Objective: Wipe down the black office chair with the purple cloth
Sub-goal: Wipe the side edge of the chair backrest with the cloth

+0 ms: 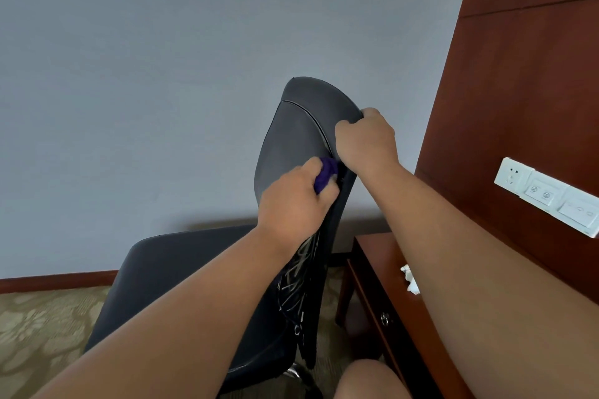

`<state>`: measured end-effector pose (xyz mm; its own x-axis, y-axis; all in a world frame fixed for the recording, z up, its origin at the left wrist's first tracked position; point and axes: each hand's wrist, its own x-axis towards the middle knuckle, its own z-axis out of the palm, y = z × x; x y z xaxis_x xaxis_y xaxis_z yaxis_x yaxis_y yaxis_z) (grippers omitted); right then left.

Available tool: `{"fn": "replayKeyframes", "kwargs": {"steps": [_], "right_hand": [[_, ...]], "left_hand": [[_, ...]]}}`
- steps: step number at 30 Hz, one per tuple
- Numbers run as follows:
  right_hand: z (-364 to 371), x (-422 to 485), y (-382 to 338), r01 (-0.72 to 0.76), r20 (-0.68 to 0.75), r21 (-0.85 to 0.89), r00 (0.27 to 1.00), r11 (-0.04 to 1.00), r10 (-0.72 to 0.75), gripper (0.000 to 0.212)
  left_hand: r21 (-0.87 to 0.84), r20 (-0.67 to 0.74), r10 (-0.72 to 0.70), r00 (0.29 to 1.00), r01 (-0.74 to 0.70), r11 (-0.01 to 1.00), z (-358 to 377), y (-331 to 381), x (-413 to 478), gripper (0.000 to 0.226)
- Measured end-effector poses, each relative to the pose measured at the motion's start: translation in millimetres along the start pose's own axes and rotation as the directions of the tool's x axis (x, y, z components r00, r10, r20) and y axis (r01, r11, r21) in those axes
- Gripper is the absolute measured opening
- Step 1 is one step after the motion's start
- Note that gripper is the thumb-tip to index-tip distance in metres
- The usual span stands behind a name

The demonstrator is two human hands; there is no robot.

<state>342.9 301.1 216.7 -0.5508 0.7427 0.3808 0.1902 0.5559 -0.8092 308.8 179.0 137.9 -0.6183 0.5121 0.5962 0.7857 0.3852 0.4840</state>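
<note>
The black office chair (293, 136) stands in the middle of the view, its backrest rising toward the grey wall and its seat (168, 272) stretching to the lower left. My left hand (293, 201) grips the bunched purple cloth (325, 173) and presses it against the backrest's right edge, about halfway up. My right hand (368, 139) grips the top right edge of the backrest, fingers curled over it. Most of the cloth is hidden inside my left hand.
A dark wooden side table (376, 256) with a drawer knob stands right of the chair, with a white crumpled tissue (410, 278) on it. A wood wall panel carries white sockets (547, 194). Patterned carpet (42, 327) covers the floor.
</note>
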Motion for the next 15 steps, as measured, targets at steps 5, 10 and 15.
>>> {"fn": "replayKeyframes", "kwargs": {"steps": [5,10,15], "right_hand": [[-2.8,3.7,2.9,0.000,0.023,-0.003,1.000,1.000,0.000,0.030],[0.2,5.1,0.5,0.005,0.019,0.011,1.000,1.000,-0.005,0.031],[1.3,5.4,2.9,0.002,0.015,0.020,1.000,1.000,-0.003,0.030]], "left_hand": [[0.187,0.133,-0.035,0.991,0.010,0.982,3.6,-21.5,-13.3,0.022],[0.228,0.136,-0.062,0.989,0.029,0.973,-8.9,-24.4,-10.2,0.026],[-0.036,0.093,-0.066,0.994,0.069,0.997,-13.8,-9.0,-6.3,0.034]]}}
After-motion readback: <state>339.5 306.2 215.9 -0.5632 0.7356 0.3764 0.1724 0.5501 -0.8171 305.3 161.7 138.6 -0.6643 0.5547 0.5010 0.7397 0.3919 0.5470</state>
